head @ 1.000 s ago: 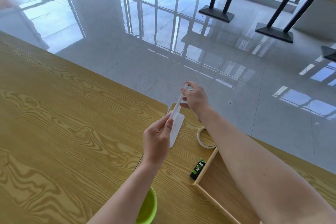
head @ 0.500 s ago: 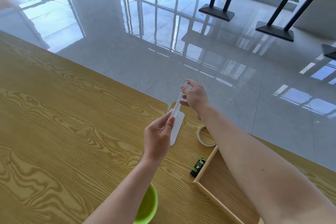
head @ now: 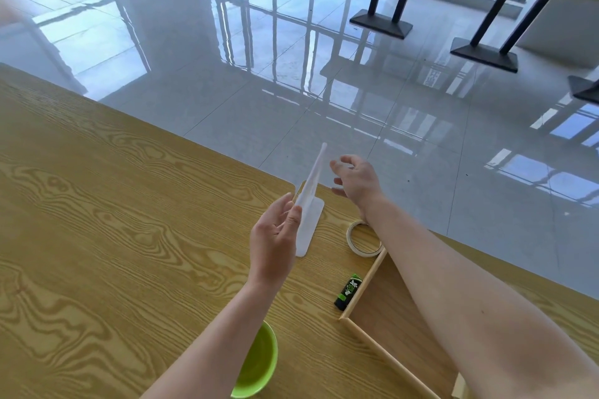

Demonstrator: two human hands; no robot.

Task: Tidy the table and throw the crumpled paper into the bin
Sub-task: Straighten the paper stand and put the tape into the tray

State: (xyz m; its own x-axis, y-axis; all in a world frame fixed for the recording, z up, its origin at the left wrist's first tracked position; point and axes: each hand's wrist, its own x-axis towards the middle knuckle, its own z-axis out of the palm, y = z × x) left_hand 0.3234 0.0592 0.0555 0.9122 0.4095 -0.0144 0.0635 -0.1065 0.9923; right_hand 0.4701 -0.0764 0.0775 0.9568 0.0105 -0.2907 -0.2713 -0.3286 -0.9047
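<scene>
Paper (head: 310, 201) pinched in left hand (head: 275, 243), right hand (head: 358, 180) beside

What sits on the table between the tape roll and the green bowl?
In the head view, a small black-and-green lighter lies between the tape roll and green bowl.

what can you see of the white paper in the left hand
The white paper is a long, narrow folded sheet, smooth rather than crumpled. Its lower end is pinched by the left hand; it slants up and away above the table corner. The right hand is open beside its top, not touching.
</scene>
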